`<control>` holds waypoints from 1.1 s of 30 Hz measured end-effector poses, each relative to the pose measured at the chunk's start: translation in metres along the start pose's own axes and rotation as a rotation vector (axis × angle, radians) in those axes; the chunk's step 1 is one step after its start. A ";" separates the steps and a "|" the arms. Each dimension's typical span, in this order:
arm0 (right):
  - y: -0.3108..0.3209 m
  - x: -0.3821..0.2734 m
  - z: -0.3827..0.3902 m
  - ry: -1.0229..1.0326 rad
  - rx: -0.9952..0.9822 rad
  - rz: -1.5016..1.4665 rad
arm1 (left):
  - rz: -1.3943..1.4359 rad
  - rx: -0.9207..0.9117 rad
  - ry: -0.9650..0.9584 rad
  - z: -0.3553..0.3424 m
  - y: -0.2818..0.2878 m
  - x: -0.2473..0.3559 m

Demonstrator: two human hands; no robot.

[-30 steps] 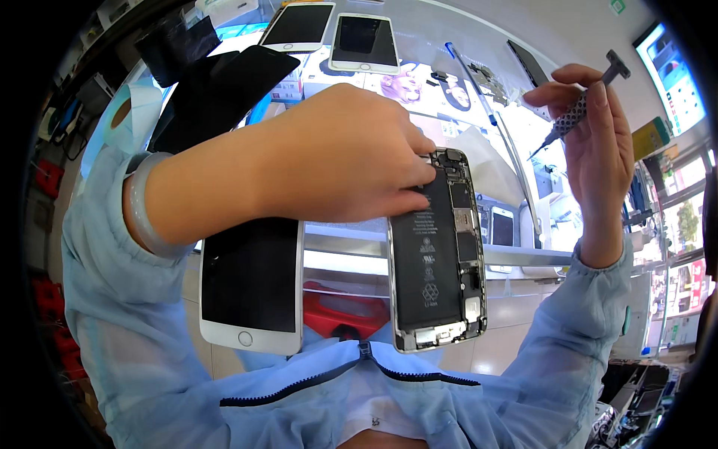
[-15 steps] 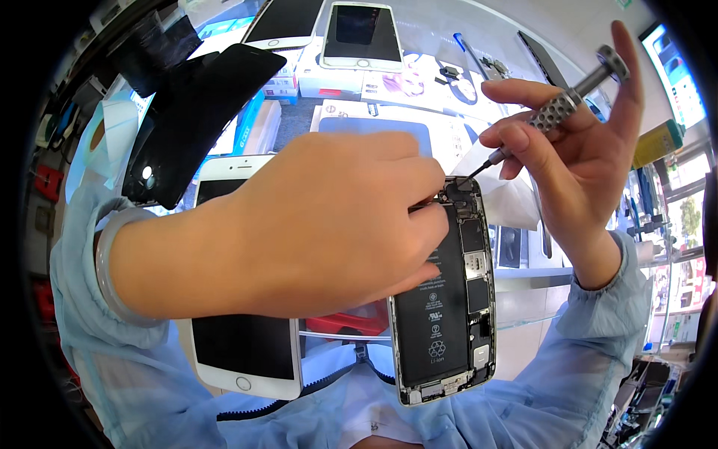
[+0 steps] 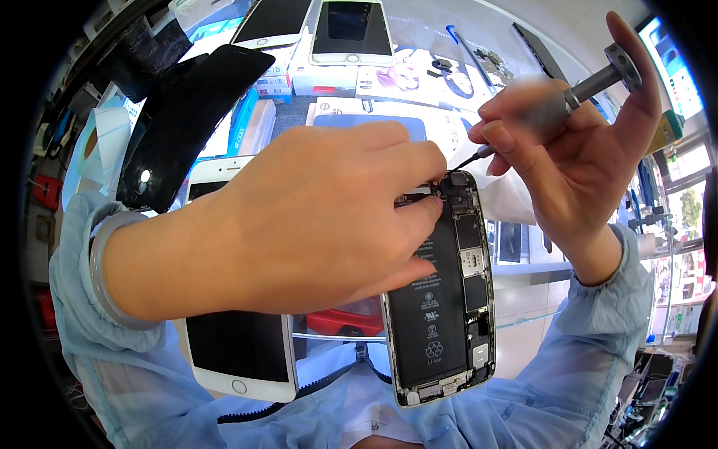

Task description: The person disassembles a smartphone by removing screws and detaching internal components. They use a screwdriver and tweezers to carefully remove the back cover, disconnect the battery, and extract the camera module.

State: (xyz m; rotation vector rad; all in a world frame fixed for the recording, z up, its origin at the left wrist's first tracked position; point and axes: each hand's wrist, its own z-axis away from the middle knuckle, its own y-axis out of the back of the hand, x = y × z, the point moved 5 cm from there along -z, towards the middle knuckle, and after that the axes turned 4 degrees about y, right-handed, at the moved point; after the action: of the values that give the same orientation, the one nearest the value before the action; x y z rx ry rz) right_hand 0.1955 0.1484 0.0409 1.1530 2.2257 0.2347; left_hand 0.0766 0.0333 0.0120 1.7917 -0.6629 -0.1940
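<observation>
An opened phone [image 3: 432, 299] shows its black battery and circuit parts, its frame tilted slightly. My left hand [image 3: 329, 217] is curled over its upper left, lower fingers against the battery side; the fingertips near the top edge are partly hidden. With my right hand [image 3: 568, 150] I hold a grey metal screwdriver [image 3: 598, 86], the little finger raised beside its end cap. The thin tip meets the phone's top edge close to my left fingers. Under my left forearm lies a white phone [image 3: 241, 344], its dark screen up and its middle covered.
A black phone screen [image 3: 198, 123] leans at the left beside a paper roll [image 3: 101, 146]. Two white-framed phones, one a white phone [image 3: 351, 34], lie on boxes [image 3: 323, 81] at the back. A blue pen [image 3: 467, 49] is back right; a red object [image 3: 344, 320] shows below my left wrist.
The screwdriver's tip has moved slightly left along the phone's top edge, and its grip is now blurred. The whole view has shifted a little; my left hand keeps its position on the phone.
</observation>
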 end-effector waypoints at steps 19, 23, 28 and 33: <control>-0.003 0.005 0.000 -0.159 -0.058 0.139 | -0.051 -0.003 -0.026 0.001 -0.003 0.000; -0.020 -0.016 -0.019 -0.209 -0.195 0.289 | -0.050 -0.009 -0.014 0.003 -0.004 -0.001; -0.019 0.000 -0.009 -0.234 -0.220 -0.035 | -0.055 -0.029 -0.005 0.004 -0.004 -0.001; -0.008 0.000 -0.012 -0.118 -0.246 0.001 | -0.052 -0.017 -0.019 0.001 -0.004 0.000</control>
State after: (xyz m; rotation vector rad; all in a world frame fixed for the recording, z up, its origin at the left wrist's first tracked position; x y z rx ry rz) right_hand 0.1833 0.1451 0.0474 1.0085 2.0279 0.4173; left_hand 0.0773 0.0328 0.0082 1.7939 -0.6267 -0.2508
